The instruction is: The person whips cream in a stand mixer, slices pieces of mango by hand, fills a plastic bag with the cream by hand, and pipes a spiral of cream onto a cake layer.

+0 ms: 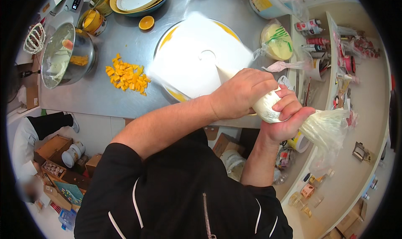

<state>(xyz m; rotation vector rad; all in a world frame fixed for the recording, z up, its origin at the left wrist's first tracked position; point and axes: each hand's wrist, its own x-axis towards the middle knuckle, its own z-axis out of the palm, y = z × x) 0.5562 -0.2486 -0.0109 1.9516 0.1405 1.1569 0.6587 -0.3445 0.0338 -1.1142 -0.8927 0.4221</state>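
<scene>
My left hand (pixel 245 93) is closed around the front part of a cream-filled plastic piping bag (pixel 267 108). Behind it, my right hand (pixel 287 110) grips the bag, whose loose end hangs to the right. The narrow tip points down at a white square sheet or board (pixel 188 63), partly washed out by glare, where a small curved line of white cream (pixel 208 54) shows. Beneath lies a round base with a yellow and dark rim (pixel 226 28). Diced orange-yellow fruit, perhaps mango (pixel 127 77), lies in a pile to the left.
At left are a steel mixing bowl (pixel 86 58) smeared with cream, an opened can (pixel 99 23) and a whisk attachment (pixel 34 39). A halved orange (pixel 146 22) and stacked plates (pixel 114 3) sit behind. Bagged pale-yellow food (pixel 276 41) and crowded shelves (pixel 333 66) stand right. A person (pixel 28 138) is at lower left.
</scene>
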